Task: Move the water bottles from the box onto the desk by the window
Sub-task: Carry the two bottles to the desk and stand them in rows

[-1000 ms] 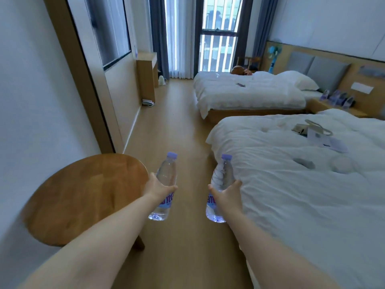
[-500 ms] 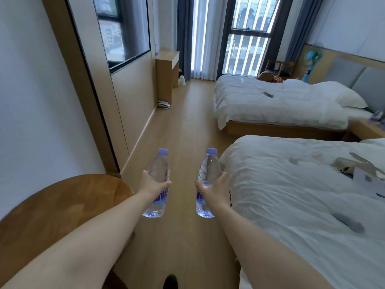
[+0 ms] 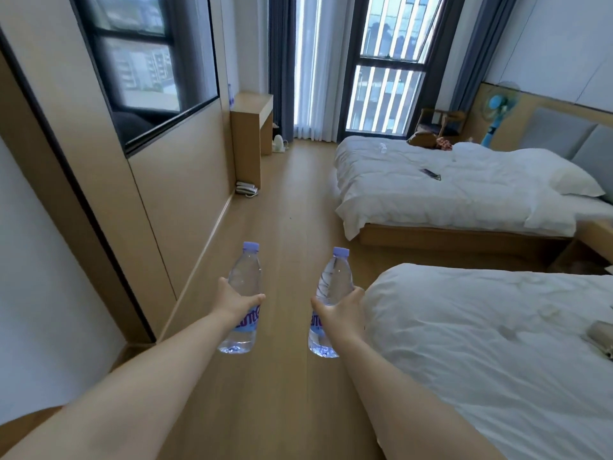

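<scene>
Since the earlier frame the round table has slid almost out of view and the desk [image 3: 253, 107] by the window [image 3: 381, 68] looms nearer. Left hand [image 3: 234, 302] fingers wrapped round the left bottle [image 3: 243, 277]; right hand [image 3: 338, 313] fingers wrapped round the right bottle [image 3: 333, 283]. Both bottles upright, caps toward the desk, carried over the floor [image 3: 292, 200] well short of it. Mid-body grips likely keep them steady for carrying. Box not in view.
</scene>
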### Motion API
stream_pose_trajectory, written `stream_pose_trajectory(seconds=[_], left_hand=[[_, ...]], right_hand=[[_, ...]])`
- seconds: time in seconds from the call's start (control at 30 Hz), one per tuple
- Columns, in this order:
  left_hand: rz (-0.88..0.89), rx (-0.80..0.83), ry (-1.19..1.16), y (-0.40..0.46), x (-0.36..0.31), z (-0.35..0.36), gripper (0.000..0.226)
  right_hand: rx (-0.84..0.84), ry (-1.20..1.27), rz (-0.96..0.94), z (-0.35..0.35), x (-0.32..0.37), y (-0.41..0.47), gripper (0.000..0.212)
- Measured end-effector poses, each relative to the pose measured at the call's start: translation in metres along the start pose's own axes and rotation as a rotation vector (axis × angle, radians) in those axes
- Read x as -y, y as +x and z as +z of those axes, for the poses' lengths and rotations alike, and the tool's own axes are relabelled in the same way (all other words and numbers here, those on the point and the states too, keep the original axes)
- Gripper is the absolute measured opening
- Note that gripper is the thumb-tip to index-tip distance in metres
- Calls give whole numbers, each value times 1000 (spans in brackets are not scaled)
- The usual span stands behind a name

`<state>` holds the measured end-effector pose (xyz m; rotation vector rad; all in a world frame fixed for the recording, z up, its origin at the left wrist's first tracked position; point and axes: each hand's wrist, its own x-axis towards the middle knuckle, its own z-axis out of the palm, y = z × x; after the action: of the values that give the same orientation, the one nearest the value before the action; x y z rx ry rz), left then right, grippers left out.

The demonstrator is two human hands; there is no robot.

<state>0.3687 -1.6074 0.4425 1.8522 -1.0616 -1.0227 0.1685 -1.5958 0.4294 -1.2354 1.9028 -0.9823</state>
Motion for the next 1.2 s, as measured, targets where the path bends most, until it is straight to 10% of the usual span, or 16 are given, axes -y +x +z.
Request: stream_pose_trajectory(seconds=[0.57, 1.2], left_hand=[[-33, -69, 1, 359, -174, 129, 67], [-8, -92, 120, 825, -335, 168, 72]], right_hand=[[17, -59, -36, 42, 110, 449, 76], [79, -27, -34, 253, 268, 851, 75]])
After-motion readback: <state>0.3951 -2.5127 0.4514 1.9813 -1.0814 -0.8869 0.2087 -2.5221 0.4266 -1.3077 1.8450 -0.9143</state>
